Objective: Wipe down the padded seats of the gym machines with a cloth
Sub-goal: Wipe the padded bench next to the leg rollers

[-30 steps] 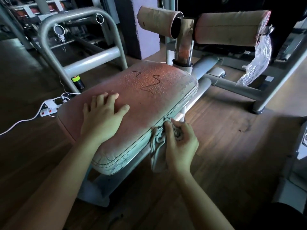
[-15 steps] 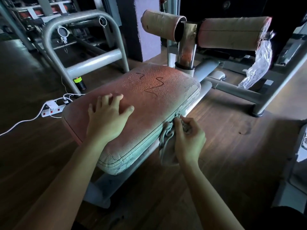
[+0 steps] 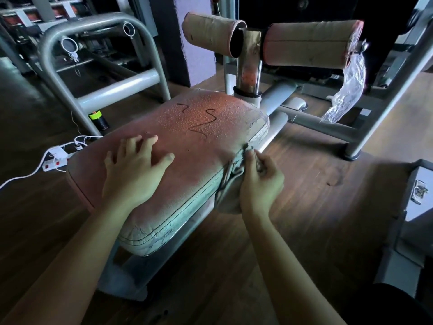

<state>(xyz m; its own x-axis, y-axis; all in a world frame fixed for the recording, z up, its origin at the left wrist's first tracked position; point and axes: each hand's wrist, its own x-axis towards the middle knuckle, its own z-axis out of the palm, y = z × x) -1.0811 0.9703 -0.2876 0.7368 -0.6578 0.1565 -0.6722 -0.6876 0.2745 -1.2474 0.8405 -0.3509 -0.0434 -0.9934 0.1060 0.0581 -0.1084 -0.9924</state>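
Item, padded seat [image 3: 194, 160]: a reddish, cracked cushion is being carried on a grey machine base at the centre of the head view, its far half being covered by beaded droplets [image 3: 210, 109] and crossed by dark squiggled lines. Item, left hand [image 3: 136, 170]: it is being laid palm down on the seat's top, near the left edge, with the fingers being held straight and spread and the thumb being stretched out to the right; the forearm is being extended from the lower left corner. Item, right hand [image 3: 260, 184]: it is being held against the seat's right side edge, back of the hand upward, the fingers being curled round a bunched grey cloth [image 3: 227, 193]. The cloth is being pressed onto the side wall of the cushion, just below the top seam, with a fold being left hanging under the hand. Also being recorded: two tan roller pads [image 3: 307, 43] on a metal post [image 3: 248, 66] beyond the seat, clear plastic wrap [image 3: 346, 90] hanging from the right pad, a white power strip [image 3: 56, 160] on the wooden floor [image 3: 316, 219] at the left, and a grey tubular frame [image 3: 93, 55] behind it.
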